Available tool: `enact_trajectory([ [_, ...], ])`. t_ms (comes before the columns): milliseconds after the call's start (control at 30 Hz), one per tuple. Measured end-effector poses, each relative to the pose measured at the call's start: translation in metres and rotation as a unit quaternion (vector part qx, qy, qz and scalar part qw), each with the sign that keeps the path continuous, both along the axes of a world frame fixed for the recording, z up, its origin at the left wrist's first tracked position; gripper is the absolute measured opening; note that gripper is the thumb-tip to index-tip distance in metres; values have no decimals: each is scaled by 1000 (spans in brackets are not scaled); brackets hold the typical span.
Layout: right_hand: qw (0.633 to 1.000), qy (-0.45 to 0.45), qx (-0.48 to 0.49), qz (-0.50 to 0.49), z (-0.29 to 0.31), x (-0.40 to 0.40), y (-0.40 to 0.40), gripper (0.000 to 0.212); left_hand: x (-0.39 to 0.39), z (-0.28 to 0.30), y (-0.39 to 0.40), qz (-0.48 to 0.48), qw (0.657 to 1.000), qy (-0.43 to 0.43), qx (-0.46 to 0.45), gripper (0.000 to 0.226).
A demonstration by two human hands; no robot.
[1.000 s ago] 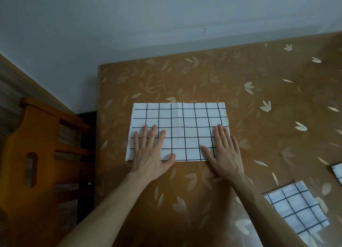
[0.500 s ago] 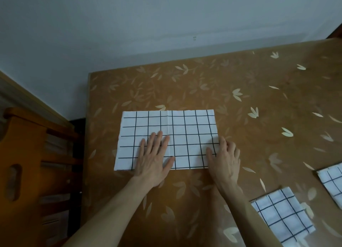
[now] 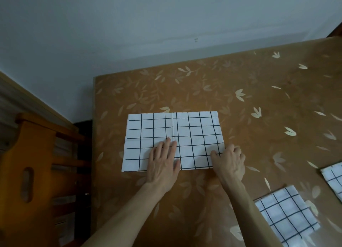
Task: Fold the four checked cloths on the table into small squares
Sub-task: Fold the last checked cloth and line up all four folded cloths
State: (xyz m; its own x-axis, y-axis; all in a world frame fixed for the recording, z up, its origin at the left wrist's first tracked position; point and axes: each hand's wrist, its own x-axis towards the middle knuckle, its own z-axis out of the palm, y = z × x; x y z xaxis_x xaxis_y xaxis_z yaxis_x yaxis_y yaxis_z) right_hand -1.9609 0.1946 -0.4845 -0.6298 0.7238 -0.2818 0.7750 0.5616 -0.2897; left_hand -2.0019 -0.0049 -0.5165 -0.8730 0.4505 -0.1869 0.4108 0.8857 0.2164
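A white cloth with black checks [image 3: 187, 128] lies on the brown table as a wide rectangle, a crease running down its middle. My left hand [image 3: 162, 165] presses flat on the cloth's near edge, left of centre, fingers straight. My right hand [image 3: 229, 161] is at the cloth's near right corner with fingers curled, the thumb on top of the cloth and pinching its edge. A folded checked cloth [image 3: 286, 215] lies at the near right, partly behind my right forearm. The corner of another checked cloth [image 3: 333, 178] shows at the right edge.
The table [image 3: 222, 83] has a brown cover with pale leaf prints and stands against a pale wall. An orange wooden chair [image 3: 33, 163] stands close to the table's left side.
My right hand has gone from lying flat on the cloth to curling its fingers round the near right corner. My left hand has slid a little towards the cloth's middle.
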Motion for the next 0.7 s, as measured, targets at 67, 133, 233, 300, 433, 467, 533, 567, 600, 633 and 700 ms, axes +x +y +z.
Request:
enact_trajectory([
  [67,999,44,-24,-12,5,2,-1,29,0,1,0,4,1000,-10,8,69],
  [133,989,133,-57,-35,11,5,-5,25,-2,5,-1,11,999,-20,22,69],
  [233,957,267,-98,-54,26,5,-21,24,-3,12,-5,14,999,-17,37,69],
  [300,937,318,-134,-57,32,1,-34,15,-3,14,-10,11,998,-11,54,67],
  [433,910,392,-135,-3,38,-4,-64,8,-5,16,-23,-30,999,0,44,62],
  [467,904,406,-130,13,40,-5,-73,10,-5,16,-26,-43,998,2,34,63],
  [533,898,421,-118,51,41,-8,-92,13,-5,16,-29,-51,998,-9,36,64],
  [567,896,423,-114,73,40,-10,-101,16,-6,16,-30,-49,997,-24,50,64],
  [600,894,424,-113,94,38,-11,-111,20,-7,18,-31,-43,996,-36,73,63],
  [633,890,426,-117,112,35,-12,-119,24,-7,17,-32,-31,993,-44,108,62],
  [700,883,427,-138,140,30,-15,-135,31,-8,15,-39,21,979,-39,197,53],
])
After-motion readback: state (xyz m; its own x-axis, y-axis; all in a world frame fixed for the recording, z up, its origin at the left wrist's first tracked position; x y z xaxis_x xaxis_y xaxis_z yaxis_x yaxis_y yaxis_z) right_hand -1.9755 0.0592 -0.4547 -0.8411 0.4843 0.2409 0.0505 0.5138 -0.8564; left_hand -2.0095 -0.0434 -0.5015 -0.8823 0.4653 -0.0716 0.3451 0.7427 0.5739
